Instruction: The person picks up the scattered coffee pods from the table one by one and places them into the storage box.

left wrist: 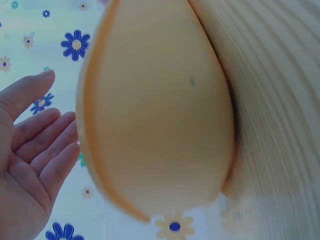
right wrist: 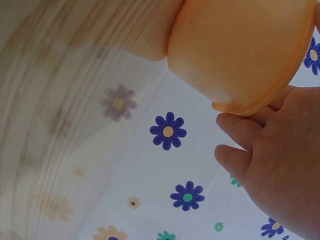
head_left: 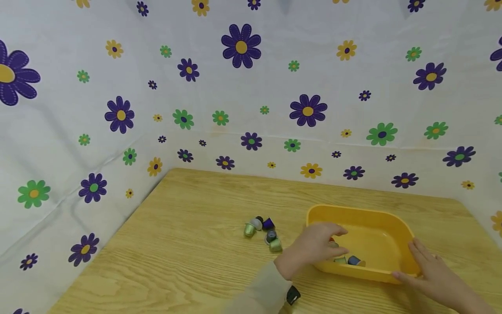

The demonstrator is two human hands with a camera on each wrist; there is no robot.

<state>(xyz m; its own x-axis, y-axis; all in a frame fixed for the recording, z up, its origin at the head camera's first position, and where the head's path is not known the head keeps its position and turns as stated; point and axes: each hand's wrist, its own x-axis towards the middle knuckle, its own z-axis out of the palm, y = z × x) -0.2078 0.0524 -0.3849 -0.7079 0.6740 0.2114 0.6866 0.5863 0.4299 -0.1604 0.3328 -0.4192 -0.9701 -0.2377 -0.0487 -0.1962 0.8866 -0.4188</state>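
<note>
Blue and green cup-shaped capsules (head_left: 354,261) lie in a yellow round-cornered tray (head_left: 368,237) beside a loosely spread left hand (head_left: 313,245), while an outstretched right hand (head_left: 434,272) touches the tray.

A pale grey left sleeve (head_left: 256,292) is being worn, and a small black wrist device (head_left: 293,295) is being carried beside it.

and there's the tub (head_left: 376,240) on the right of the surface (head_left: 168,244), loose capsules (head_left: 276,245) clustered to its left, more capsules (head_left: 354,260) inside by the near wall; left fingers (head_left: 334,229) over its left part, right fingers (head_left: 420,253) at the near right corner, cloth (head_left: 270,87) behind.
</note>
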